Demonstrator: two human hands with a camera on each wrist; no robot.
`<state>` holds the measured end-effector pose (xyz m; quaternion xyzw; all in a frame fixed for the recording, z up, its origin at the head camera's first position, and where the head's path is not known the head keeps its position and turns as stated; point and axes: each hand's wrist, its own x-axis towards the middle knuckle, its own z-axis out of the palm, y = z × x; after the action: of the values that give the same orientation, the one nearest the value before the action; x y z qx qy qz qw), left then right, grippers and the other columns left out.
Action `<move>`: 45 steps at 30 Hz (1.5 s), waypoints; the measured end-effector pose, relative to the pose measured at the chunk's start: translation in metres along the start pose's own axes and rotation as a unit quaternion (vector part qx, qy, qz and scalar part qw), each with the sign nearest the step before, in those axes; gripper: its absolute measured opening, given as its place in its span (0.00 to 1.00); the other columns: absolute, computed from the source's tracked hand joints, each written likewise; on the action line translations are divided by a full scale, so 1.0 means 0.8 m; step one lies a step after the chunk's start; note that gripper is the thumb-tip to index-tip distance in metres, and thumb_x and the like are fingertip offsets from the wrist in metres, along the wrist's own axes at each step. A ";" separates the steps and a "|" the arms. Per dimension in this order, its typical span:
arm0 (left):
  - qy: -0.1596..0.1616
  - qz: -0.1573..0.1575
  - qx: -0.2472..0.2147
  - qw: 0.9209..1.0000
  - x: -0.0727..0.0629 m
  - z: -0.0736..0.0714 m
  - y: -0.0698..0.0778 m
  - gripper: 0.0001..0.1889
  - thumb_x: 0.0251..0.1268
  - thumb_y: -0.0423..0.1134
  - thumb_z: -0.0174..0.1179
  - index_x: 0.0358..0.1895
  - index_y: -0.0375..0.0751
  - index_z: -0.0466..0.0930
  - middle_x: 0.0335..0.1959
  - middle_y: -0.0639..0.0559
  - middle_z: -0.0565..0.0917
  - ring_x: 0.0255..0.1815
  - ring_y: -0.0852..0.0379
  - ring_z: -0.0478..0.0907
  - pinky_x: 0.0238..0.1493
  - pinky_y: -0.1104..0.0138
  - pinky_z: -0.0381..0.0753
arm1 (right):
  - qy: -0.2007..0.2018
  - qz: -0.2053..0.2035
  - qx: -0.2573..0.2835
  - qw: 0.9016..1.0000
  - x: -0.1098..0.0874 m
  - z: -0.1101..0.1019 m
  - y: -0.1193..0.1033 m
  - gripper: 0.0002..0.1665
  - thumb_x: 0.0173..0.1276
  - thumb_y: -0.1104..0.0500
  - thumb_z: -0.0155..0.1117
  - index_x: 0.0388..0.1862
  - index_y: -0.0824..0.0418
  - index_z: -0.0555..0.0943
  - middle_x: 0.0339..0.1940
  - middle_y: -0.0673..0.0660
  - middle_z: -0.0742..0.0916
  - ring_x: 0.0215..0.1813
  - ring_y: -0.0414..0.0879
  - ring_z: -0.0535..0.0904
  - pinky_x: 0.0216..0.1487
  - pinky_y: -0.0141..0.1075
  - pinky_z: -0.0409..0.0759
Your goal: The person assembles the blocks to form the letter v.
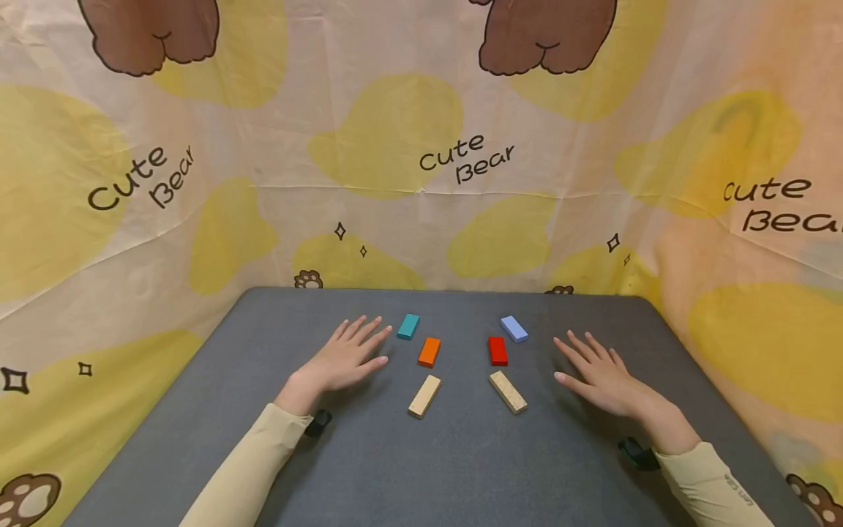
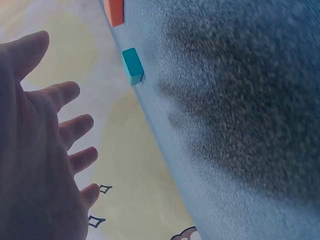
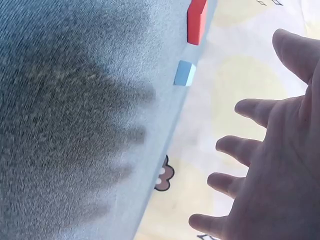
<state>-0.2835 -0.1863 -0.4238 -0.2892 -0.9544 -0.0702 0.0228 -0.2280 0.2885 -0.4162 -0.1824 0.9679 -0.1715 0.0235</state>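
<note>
My left hand [image 1: 342, 359] hovers over the table's left half, fingers spread and holding nothing. Closest to its fingertips lies a teal block [image 1: 407, 326], with an orange block [image 1: 429, 352] a little nearer to me. Below these, a pale wooden block [image 1: 424, 397] lies slanted. On the other side my right hand [image 1: 602, 377] is held above the surface, its fingers likewise spread with nothing in them. To its left are a light blue block [image 1: 514, 329], a red block [image 1: 497, 351] and a speckled wooden block [image 1: 508, 392]. The left wrist view shows the teal block [image 2: 133, 66] beyond the fingers.
A dark grey table [image 1: 461, 468] carries all the blocks, set in two columns near its middle. Its back edge meets a printed cloth [image 1: 395, 219] with bears and lettering, which also hangs along both sides. Each wrist wears a dark strap-like device [image 1: 319, 423].
</note>
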 end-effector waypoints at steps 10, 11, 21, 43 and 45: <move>0.000 0.013 0.003 1.000 0.001 0.002 0.007 0.34 0.71 0.62 0.40 0.75 0.54 0.50 0.77 0.48 0.51 0.77 0.42 0.44 0.73 0.45 0.40 | -0.001 -0.013 0.005 1.000 0.005 0.006 -0.009 0.42 0.70 0.36 0.48 0.76 0.52 0.53 0.77 0.64 0.53 0.76 0.68 0.41 0.64 0.70 0.37; 0.001 0.015 0.000 1.000 0.001 0.001 0.008 0.34 0.71 0.62 0.41 0.75 0.54 0.50 0.77 0.48 0.51 0.77 0.42 0.44 0.73 0.44 0.40 | -0.001 -0.014 0.006 1.000 0.006 0.007 -0.009 0.42 0.70 0.36 0.48 0.76 0.51 0.53 0.77 0.64 0.53 0.76 0.68 0.41 0.64 0.70 0.37; 0.002 0.023 0.000 1.000 0.002 0.001 0.013 0.34 0.71 0.61 0.41 0.75 0.52 0.51 0.77 0.48 0.52 0.77 0.42 0.46 0.73 0.44 0.41 | -0.002 -0.020 -0.006 1.000 0.014 0.014 -0.016 0.43 0.69 0.34 0.47 0.76 0.51 0.55 0.77 0.64 0.55 0.75 0.68 0.44 0.64 0.70 0.41; 0.004 0.043 -0.013 0.999 0.003 0.010 0.019 0.34 0.70 0.62 0.43 0.75 0.54 0.52 0.75 0.49 0.56 0.76 0.43 0.50 0.73 0.46 0.45 | 0.021 -0.073 0.008 0.997 0.027 0.030 -0.028 0.47 0.65 0.33 0.55 0.74 0.56 0.58 0.75 0.64 0.61 0.73 0.68 0.52 0.64 0.67 0.55; 0.005 0.043 -0.015 0.999 0.003 0.012 0.018 0.34 0.70 0.62 0.43 0.75 0.54 0.52 0.75 0.49 0.56 0.76 0.44 0.50 0.73 0.46 0.46 | 0.022 -0.077 0.012 0.997 0.028 0.032 -0.029 0.47 0.64 0.33 0.56 0.74 0.55 0.59 0.74 0.64 0.61 0.73 0.67 0.53 0.64 0.67 0.56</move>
<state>-0.2774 -0.1715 -0.4316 -0.3298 -0.9399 -0.0843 0.0259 -0.2384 0.2518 -0.4318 -0.2527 0.9490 -0.1882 -0.0093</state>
